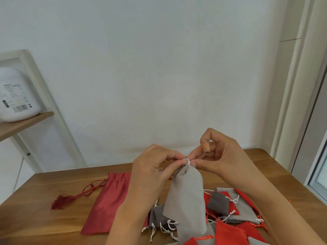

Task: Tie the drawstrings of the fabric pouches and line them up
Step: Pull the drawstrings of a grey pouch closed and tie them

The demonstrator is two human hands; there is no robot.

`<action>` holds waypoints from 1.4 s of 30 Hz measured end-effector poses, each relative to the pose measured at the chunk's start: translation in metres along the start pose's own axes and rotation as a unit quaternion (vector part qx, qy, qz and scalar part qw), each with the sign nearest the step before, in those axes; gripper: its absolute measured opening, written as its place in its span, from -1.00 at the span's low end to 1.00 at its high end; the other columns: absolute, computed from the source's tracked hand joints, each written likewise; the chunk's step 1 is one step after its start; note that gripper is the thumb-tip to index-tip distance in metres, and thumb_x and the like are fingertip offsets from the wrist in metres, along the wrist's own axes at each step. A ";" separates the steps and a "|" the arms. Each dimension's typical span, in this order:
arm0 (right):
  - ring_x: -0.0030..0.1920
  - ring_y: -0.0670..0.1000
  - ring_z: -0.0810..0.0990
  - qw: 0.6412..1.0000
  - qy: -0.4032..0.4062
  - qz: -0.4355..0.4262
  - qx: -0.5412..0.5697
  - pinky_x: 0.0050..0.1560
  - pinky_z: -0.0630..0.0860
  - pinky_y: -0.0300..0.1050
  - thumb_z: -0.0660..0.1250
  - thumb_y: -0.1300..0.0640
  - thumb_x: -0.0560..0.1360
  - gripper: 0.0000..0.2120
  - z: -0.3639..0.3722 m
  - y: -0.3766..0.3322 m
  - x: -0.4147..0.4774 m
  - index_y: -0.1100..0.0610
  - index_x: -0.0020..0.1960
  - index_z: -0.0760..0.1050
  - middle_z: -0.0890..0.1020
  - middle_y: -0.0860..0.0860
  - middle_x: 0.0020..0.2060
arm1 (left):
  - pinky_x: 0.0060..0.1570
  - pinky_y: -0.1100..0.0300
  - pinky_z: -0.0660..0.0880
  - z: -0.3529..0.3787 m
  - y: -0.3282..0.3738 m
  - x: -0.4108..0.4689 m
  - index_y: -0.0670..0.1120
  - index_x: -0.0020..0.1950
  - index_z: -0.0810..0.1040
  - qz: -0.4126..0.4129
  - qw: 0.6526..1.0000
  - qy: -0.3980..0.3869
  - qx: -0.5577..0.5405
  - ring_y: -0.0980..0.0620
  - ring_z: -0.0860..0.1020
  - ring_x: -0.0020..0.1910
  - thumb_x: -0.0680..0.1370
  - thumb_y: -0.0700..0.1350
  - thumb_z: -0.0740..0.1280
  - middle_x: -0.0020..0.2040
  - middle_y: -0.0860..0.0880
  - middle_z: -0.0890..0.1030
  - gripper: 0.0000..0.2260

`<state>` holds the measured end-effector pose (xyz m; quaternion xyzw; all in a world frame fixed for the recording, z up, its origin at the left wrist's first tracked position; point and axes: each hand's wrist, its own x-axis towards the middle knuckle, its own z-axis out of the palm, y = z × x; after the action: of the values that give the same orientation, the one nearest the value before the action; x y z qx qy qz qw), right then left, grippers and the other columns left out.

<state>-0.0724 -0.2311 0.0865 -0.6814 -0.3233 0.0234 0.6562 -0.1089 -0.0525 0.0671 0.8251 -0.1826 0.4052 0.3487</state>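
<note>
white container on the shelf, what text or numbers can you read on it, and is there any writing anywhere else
White container on the shelf: printed table lines, too blurred to read.
Barcode on its label: digits too small to read.
Fabric pouches, table: no text.

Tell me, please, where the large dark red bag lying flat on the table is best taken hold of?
Probably at the gathered neck at the far end of the dark red bag, coming from above on its left. The body lies flat with little to pinch, the neck is bunched, and the pile of small pouches crowds its right side.
</note>
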 end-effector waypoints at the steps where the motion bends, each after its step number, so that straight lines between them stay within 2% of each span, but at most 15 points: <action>1: -0.27 0.05 0.67 1.000 0.001 -0.003 0.002 -0.20 0.57 -0.25 0.44 0.47 0.36 -0.64 0.000 0.000 -0.001 0.22 -0.21 0.26 0.70 0.15 -0.25 | -0.18 0.51 0.38 -0.001 0.000 0.000 0.01 -0.23 0.68 -0.010 1.000 0.001 -0.006 0.27 0.53 -0.20 0.40 0.07 0.40 -0.16 0.16 0.62 -0.85; 8: -0.29 -0.03 0.60 0.998 0.007 -0.036 -0.049 -0.20 0.50 -0.31 0.46 0.42 0.37 -0.62 -0.001 -0.001 -0.003 0.21 -0.26 0.23 0.68 0.11 -0.28 | -0.17 0.51 0.38 -0.001 0.004 0.001 0.08 -0.23 0.64 -0.024 1.000 -0.014 -0.007 0.27 0.53 -0.19 0.40 0.09 0.39 -0.15 0.16 0.61 -0.88; 11: -0.25 0.06 0.53 0.993 0.016 -0.064 -0.096 -0.17 0.46 -0.29 0.43 0.40 0.37 -0.65 0.001 0.001 -0.003 0.16 -0.25 0.25 0.63 0.08 -0.28 | -0.15 0.51 0.36 0.001 0.006 0.002 0.12 -0.10 0.58 -0.024 0.999 -0.034 -0.006 0.30 0.51 -0.18 0.43 0.10 0.35 -0.17 0.29 0.58 -0.88; 13: -0.21 0.09 0.50 0.990 0.016 -0.065 -0.127 -0.17 0.44 -0.23 0.41 0.35 0.37 -0.66 0.002 0.004 -0.002 0.08 -0.27 0.26 0.58 0.06 -0.28 | -0.14 0.52 0.35 -0.003 0.003 0.002 0.12 -0.12 0.57 -0.016 0.999 -0.040 0.014 0.31 0.49 -0.18 0.43 0.10 0.34 -0.21 0.33 0.55 -0.90; 18: -0.26 -0.01 0.47 0.976 0.018 -0.062 -0.207 -0.19 0.43 -0.19 0.37 0.36 0.35 -0.65 -0.007 0.006 -0.001 0.03 -0.31 0.25 0.56 0.01 -0.30 | -0.10 0.52 0.30 -0.013 -0.001 0.002 0.06 -0.21 0.56 -0.003 0.994 -0.075 0.076 0.27 0.46 -0.14 0.49 0.10 0.29 -0.26 0.23 0.53 -0.84; 21: -0.30 -0.06 0.43 0.971 0.018 -0.066 -0.228 -0.24 0.38 -0.30 0.38 0.33 0.35 -0.65 -0.008 0.006 -0.001 0.03 -0.31 0.24 0.54 0.01 -0.30 | -0.09 0.52 0.30 -0.008 -0.002 0.000 0.03 -0.18 0.54 0.002 0.992 -0.096 0.083 0.26 0.45 -0.12 0.51 0.09 0.27 -0.23 0.23 0.52 -0.83; 23: -0.31 -0.09 0.37 0.977 0.024 -0.063 -0.203 -0.25 0.35 -0.31 0.39 0.32 0.36 -0.65 -0.007 0.009 0.000 0.05 -0.30 0.24 0.50 0.00 -0.32 | -0.10 0.50 0.32 -0.007 -0.001 0.000 0.07 -0.17 0.54 -0.021 0.994 -0.089 0.054 0.25 0.47 -0.11 0.50 0.10 0.28 -0.17 0.17 0.54 -0.86; 26: -0.28 -0.05 0.34 0.997 0.006 -0.031 -0.065 -0.22 0.36 -0.21 0.30 0.30 0.34 -0.77 -0.003 0.013 0.003 0.12 -0.26 0.24 0.45 -0.04 -0.33 | -0.12 0.46 0.35 -0.007 0.001 -0.001 0.11 -0.18 0.52 -0.050 0.995 -0.079 0.021 0.21 0.50 -0.12 0.48 0.13 0.27 -0.13 0.18 0.55 -0.87; 29: -0.23 0.02 0.35 1.000 -0.021 -0.011 0.009 -0.17 0.35 -0.15 0.23 0.41 0.40 -0.77 -0.004 0.019 0.007 0.15 -0.22 0.24 0.45 0.03 -0.28 | -0.11 0.48 0.35 -0.009 0.001 0.000 0.13 -0.18 0.51 -0.068 0.995 -0.075 0.014 0.19 0.51 -0.10 0.48 0.14 0.27 -0.13 0.20 0.55 -0.87; 32: -0.23 0.04 0.35 0.999 -0.032 -0.017 -0.006 -0.17 0.36 -0.12 0.24 0.46 0.42 -0.72 -0.004 0.021 0.007 0.14 -0.22 0.24 0.46 0.05 -0.27 | -0.09 0.46 0.36 -0.012 0.001 0.002 0.12 -0.15 0.52 -0.072 0.994 -0.079 0.013 0.17 0.52 -0.07 0.49 0.14 0.25 -0.11 0.19 0.55 -0.86; 35: -0.25 -0.01 0.35 0.999 -0.035 -0.020 -0.021 -0.21 0.36 -0.25 0.27 0.49 0.44 -0.67 -0.002 0.021 0.006 0.14 -0.23 0.22 0.46 0.05 -0.28 | -0.07 0.47 0.34 -0.013 0.003 0.002 0.10 -0.12 0.52 -0.058 0.995 -0.082 0.017 0.17 0.52 -0.04 0.52 0.11 0.23 -0.07 0.19 0.55 -0.86; 39: -0.25 -0.02 0.34 0.998 -0.055 -0.024 -0.035 -0.21 0.34 -0.22 0.33 0.40 0.48 -0.65 -0.002 0.022 0.005 0.12 -0.24 0.21 0.47 0.11 -0.25 | -0.07 0.47 0.32 -0.014 0.005 0.000 0.01 -0.10 0.52 -0.041 0.995 -0.080 0.041 0.17 0.49 -0.06 0.55 0.08 0.20 -0.08 0.16 0.52 -0.81; 42: -0.25 -0.06 0.35 0.997 -0.052 -0.029 -0.056 -0.20 0.34 -0.23 0.35 0.35 0.49 -0.65 -0.001 0.024 0.005 0.08 -0.25 0.22 0.49 0.03 -0.27 | -0.06 0.46 0.32 -0.014 0.005 -0.001 0.01 -0.10 0.52 -0.050 0.994 -0.094 0.041 0.16 0.49 -0.06 0.56 0.09 0.20 -0.09 0.16 0.52 -0.80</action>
<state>-0.0580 -0.2283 0.0666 -0.7052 -0.3776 0.0219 0.5997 -0.1197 -0.0457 0.0741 0.8810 -0.1566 0.3156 0.3158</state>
